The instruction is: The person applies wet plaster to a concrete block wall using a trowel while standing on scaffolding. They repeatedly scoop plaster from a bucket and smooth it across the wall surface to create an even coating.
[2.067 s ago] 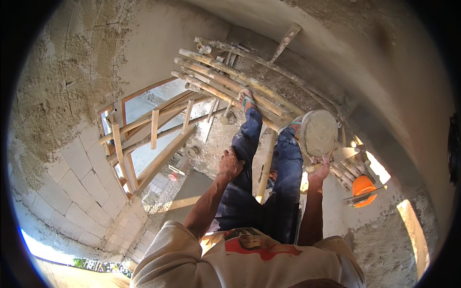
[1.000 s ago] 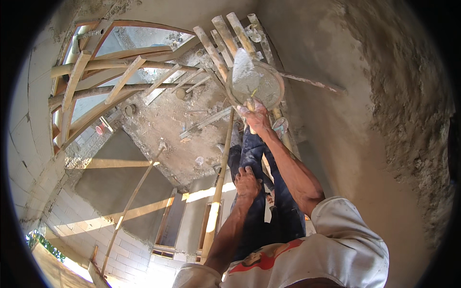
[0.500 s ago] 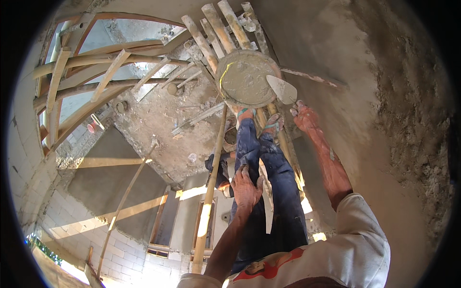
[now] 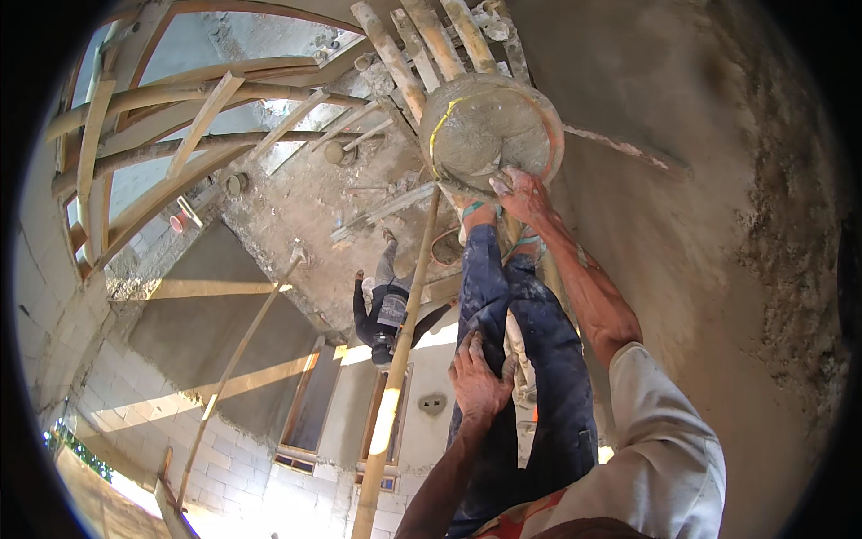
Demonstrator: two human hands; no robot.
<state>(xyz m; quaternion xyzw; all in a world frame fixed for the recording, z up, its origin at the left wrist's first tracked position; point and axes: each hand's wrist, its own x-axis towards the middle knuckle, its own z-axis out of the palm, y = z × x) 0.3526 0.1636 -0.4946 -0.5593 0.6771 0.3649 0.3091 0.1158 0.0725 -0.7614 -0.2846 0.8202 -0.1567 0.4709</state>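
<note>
A round basin full of wet grey mortar sits on the poles ahead of my feet. At its near rim my right hand is closed round the handle of a trowel. The blade is mostly sunk in the mortar, and only a pale part of it shows. A hollow has been cut into the mortar's right side. My left hand lies on my dark blue trouser leg, fingers apart, holding nothing.
Poles make up the platform under the basin. An upright bamboo pole stands to my left. Far below, a co-worker in dark clothes is on the dirt floor. A plastered wall rises close on my right.
My right hand has moved left to the basin's near rim, and the trowel blade has gone into the mortar. The co-worker has come out into view. My left hand stays on my leg.
</note>
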